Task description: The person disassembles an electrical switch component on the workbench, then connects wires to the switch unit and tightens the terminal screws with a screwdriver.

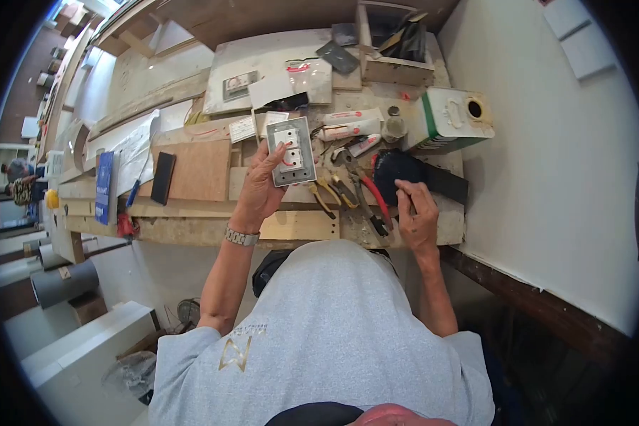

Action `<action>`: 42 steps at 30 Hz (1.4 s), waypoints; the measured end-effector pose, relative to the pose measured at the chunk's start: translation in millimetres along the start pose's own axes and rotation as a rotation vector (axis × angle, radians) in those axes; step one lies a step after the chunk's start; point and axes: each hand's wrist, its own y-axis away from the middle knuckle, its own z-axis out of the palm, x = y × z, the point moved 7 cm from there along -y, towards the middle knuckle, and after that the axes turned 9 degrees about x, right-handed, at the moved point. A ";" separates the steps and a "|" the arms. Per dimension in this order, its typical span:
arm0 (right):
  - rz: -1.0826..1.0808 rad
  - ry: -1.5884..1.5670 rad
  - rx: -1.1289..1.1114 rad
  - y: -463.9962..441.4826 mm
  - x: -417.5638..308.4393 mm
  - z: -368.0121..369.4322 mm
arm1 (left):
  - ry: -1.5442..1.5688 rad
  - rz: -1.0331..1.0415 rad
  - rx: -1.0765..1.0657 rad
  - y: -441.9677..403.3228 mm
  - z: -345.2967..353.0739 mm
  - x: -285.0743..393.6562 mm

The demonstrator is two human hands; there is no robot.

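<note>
My left hand [261,186] holds up a grey metal outlet box [304,160] with a white double socket [288,150] in it. The thumb lies over the box's near side, across the socket's edge. My right hand [417,216] hovers at the bench's front edge, fingers curled toward the thumb. Whatever is pinched there, if anything, is too small to make out. Just left of it lie red-handled pliers [376,199], and a black pouch [394,174] sits beyond. Yellow-handled pliers [325,195] rest below the box.
The wooden bench [405,234] is cluttered. A white and green tin can [451,121] stands at right, with tubes [351,124] and a jar [394,129] beside it. Left are a black phone [162,179] and a blue pen [133,192]. A wall [539,163] borders the right side.
</note>
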 end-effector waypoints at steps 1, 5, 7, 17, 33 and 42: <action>0.023 -0.005 0.015 -14.9 -8.9 -9.2 | -0.005 -0.010 0.049 -0.9 -6.0 -4.5; -0.300 0.059 0.196 -82.7 -46.3 -64.9 | -0.003 -0.035 -0.054 -14.6 35.6 -0.6; -0.401 0.242 0.274 -123.5 -68.7 -108.6 | -0.046 -0.037 -0.068 -19.4 58.9 1.5; -0.226 0.690 0.119 -395.5 -124.8 -218.4 | -0.112 -0.114 -0.348 -78.2 191.5 -5.2; -0.102 1.237 -0.366 -501.1 -70.0 -185.6 | -0.037 -0.092 -0.514 -165.5 305.7 -9.9; 0.012 0.793 -0.435 -516.8 -68.2 -199.4 | -0.039 -0.005 -0.674 -225.1 393.6 16.3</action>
